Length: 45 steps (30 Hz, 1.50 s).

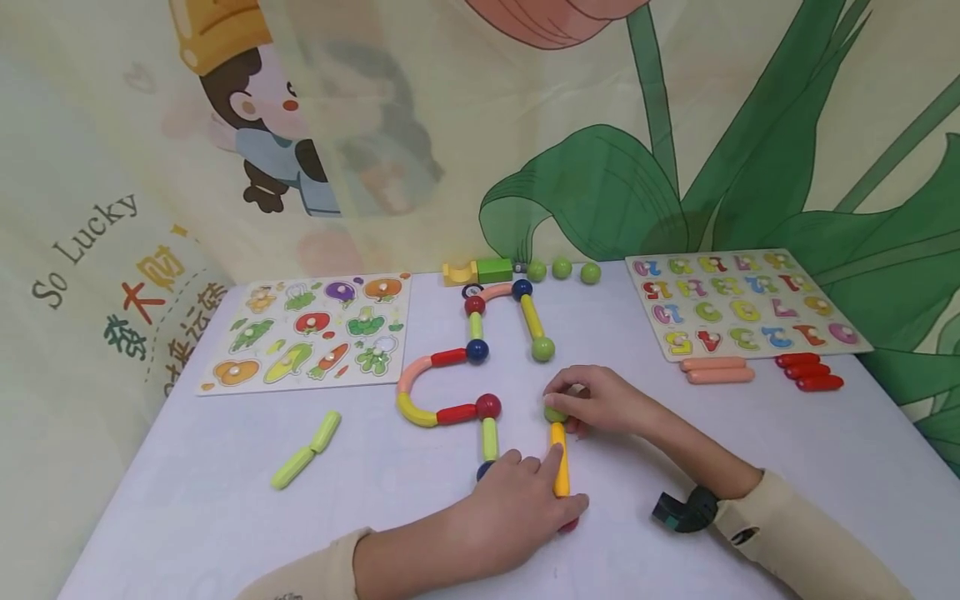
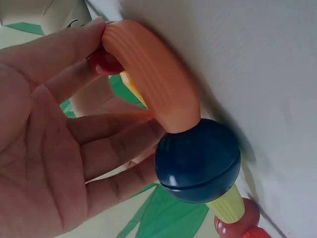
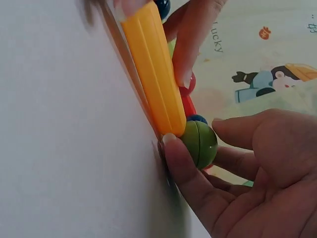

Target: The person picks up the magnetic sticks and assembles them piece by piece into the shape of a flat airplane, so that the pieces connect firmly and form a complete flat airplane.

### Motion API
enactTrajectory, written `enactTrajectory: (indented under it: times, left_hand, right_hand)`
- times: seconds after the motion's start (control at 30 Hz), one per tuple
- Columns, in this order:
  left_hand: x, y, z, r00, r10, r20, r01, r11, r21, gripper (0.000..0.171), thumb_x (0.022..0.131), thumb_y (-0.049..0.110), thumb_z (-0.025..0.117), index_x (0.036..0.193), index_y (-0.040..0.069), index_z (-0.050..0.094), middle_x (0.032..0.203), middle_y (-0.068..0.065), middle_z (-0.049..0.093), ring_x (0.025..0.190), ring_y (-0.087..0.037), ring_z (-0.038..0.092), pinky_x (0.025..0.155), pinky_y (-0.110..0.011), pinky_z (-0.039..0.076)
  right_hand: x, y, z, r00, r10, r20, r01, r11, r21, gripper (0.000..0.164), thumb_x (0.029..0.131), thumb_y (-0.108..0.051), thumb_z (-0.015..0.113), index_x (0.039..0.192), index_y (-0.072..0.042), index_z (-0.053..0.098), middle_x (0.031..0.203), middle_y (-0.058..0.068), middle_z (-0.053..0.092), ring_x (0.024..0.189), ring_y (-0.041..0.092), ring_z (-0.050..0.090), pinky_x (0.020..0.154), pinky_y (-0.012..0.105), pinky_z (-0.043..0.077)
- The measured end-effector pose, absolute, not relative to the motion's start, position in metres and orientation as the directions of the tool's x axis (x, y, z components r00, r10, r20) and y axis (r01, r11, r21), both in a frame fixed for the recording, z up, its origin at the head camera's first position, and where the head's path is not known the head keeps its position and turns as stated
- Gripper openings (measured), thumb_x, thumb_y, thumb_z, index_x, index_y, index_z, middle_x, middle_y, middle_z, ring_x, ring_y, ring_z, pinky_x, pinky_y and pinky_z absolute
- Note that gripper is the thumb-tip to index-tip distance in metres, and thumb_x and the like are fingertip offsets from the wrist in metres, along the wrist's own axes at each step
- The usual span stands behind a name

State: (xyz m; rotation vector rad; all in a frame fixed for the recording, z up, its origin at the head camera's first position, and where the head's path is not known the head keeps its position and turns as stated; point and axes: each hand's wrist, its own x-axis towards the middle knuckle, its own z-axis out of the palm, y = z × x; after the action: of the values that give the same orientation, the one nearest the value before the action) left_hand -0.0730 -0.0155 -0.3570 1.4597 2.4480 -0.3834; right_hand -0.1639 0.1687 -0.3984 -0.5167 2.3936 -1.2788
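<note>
In the head view my right hand (image 1: 600,402) pinches a green ball (image 3: 200,144) between thumb and fingers, touching one end of a straight yellow magnetic stick (image 3: 154,72). My left hand (image 1: 506,510) reaches over the stick, its thumb and index finger on opposite sides. At the stick's other end is a red ball (image 1: 569,525). Under the left palm, a curved orange stick (image 2: 158,79) runs from near that ball to a dark blue ball (image 2: 198,158). From there a light green stick (image 1: 490,439) leads to another red ball (image 1: 488,406).
The chain winds on through a curved yellow stick (image 1: 415,412) to a green ball (image 1: 543,348). Two light green sticks (image 1: 306,450) lie left. Puzzle boards (image 1: 225,379) (image 1: 660,329), spare red sticks (image 1: 820,383), pink sticks (image 1: 720,377), green balls (image 1: 562,267) and a toy vehicle (image 1: 493,270) surround it.
</note>
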Motion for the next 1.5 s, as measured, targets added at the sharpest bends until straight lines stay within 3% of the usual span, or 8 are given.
enactTrajectory:
  times: [0.2, 0.4, 0.57, 0.77, 0.93, 1.17, 1.5]
  left_hand:
    - [-0.073, -0.013, -0.358, -0.480, 0.810, -0.337, 0.876, 0.462, -0.137, 0.063, 0.071, 0.040, 0.074, 0.127, 0.039, 0.045, 0.129, -0.008, 0.047, 0.104, -0.023, 0.054, 0.084, -0.039, 0.044]
    - [-0.070, -0.013, -0.359, -0.504, 0.823, -0.260, 0.863, 0.472, -0.180, 0.052, 0.077, 0.037, 0.070, 0.125, 0.032, 0.049, 0.125, -0.009, 0.050, 0.087, -0.019, 0.058, 0.074, -0.031, 0.046]
    - [-0.069, -0.014, -0.360, -0.513, 0.829, -0.221, 0.858, 0.487, -0.163, 0.053, 0.074, 0.041, 0.072, 0.121, 0.029, 0.053, 0.109, -0.002, 0.049, 0.078, -0.014, 0.049, 0.064, -0.023, 0.044]
    - [-0.071, -0.012, -0.363, -0.518, 0.814, -0.262, 0.854, 0.510, -0.105, 0.050, 0.072, 0.046, 0.071, 0.116, 0.030, 0.054, 0.093, 0.002, 0.052, 0.073, -0.013, 0.045, 0.062, -0.023, 0.043]
    - [-0.072, -0.009, -0.364, -0.516, 0.808, -0.284, 0.853, 0.516, -0.081, 0.047, 0.071, 0.044, 0.073, 0.112, 0.030, 0.055, 0.082, 0.003, 0.059, 0.062, -0.012, 0.045, 0.059, -0.021, 0.042]
    - [-0.073, -0.007, -0.363, -0.521, 0.804, -0.286, 0.847, 0.527, -0.064, 0.047, 0.069, 0.037, 0.077, 0.110, 0.029, 0.056, 0.081, 0.005, 0.059, 0.061, -0.011, 0.045, 0.058, -0.021, 0.042]
    - [-0.072, -0.008, -0.362, -0.521, 0.802, -0.292, 0.845, 0.532, -0.047, 0.049, 0.071, 0.037, 0.076, 0.114, 0.029, 0.054, 0.087, 0.005, 0.057, 0.066, -0.011, 0.046, 0.059, -0.021, 0.042]
  right_hand:
    - [-0.161, 0.164, -0.398, -0.855, -0.511, -0.083, -0.249, 0.547, -0.799, 0.028, 0.084, -0.025, 0.065, 0.109, -0.013, 0.060, 0.091, 0.002, 0.055, 0.058, 0.015, 0.057, 0.058, 0.028, 0.051]
    - [-0.157, 0.154, -0.399, -0.881, -0.461, -0.106, -0.253, 0.647, -0.719, 0.032, 0.079, -0.031, 0.070, 0.107, -0.023, 0.059, 0.074, -0.003, 0.054, 0.064, 0.014, 0.052, 0.056, 0.026, 0.048]
    - [-0.152, 0.144, -0.402, -0.903, -0.414, -0.112, -0.257, 0.730, -0.633, 0.042, 0.074, -0.039, 0.072, 0.113, -0.029, 0.058, 0.071, -0.007, 0.052, 0.066, 0.011, 0.050, 0.055, 0.026, 0.045]
    - [-0.148, 0.137, -0.404, -0.916, -0.397, -0.056, -0.312, 0.794, -0.522, 0.035, 0.075, -0.038, 0.072, 0.105, -0.025, 0.058, 0.068, -0.014, 0.050, 0.062, 0.007, 0.049, 0.055, 0.023, 0.044]
    - [-0.151, 0.140, -0.403, -0.925, -0.362, -0.117, -0.215, 0.752, -0.623, 0.033, 0.076, -0.033, 0.071, 0.103, -0.023, 0.056, 0.064, -0.005, 0.052, 0.056, 0.012, 0.050, 0.052, 0.025, 0.047]
    - [-0.162, 0.146, -0.401, -0.895, -0.337, -0.291, -0.011, 0.670, -0.742, 0.029, 0.079, -0.037, 0.068, 0.101, -0.021, 0.059, 0.055, 0.006, 0.054, 0.041, 0.021, 0.048, 0.043, 0.028, 0.044]
    - [-0.156, 0.147, -0.398, -0.886, -0.356, -0.298, -0.025, 0.677, -0.735, 0.042, 0.076, -0.036, 0.071, 0.110, -0.023, 0.050, 0.059, 0.005, 0.057, 0.046, 0.021, 0.053, 0.046, 0.029, 0.047]
